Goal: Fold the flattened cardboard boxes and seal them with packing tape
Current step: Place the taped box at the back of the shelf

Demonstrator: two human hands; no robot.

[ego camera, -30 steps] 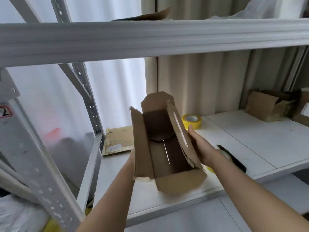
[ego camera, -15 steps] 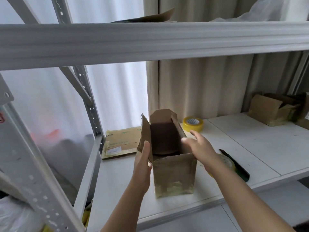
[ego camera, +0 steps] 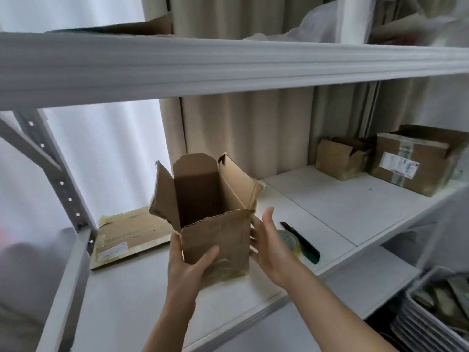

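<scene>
a small brown cardboard box [ego camera: 215,240] stands upright on the white shelf board [ego camera: 127,295], near its front edge, with its top open and its four flaps standing up or leaning outward. the inside is dark and the bottom cannot be seen.

the left hand [ego camera: 189,270] holds the box at its lower left corner: the thumb lies across the front face and the other fingers wrap behind the left side, so this grip is closed around the corner of the box. the right hand [ego camera: 270,246] is at the box's right side with its fingers straight and spread, palm turned toward the box; the grip is spread, and whether the palm touches the cardboard or is just beside it cannot be told.

just right of the right hand, partly hidden behind it, lies a roll of yellowish packing tape [ego camera: 291,243] with a dark green and black tape cutter [ego camera: 303,243] beside it on the shelf board. to the left of the box, a flattened brown cardboard box with a white label [ego camera: 129,236] lies flat on the shelf. well apart on the far right stand a small open brown box [ego camera: 340,161] and a larger taped brown box with a shipping label [ego camera: 416,163]. a grey metal shelf beam [ego camera: 228,64] crosses above.
</scene>
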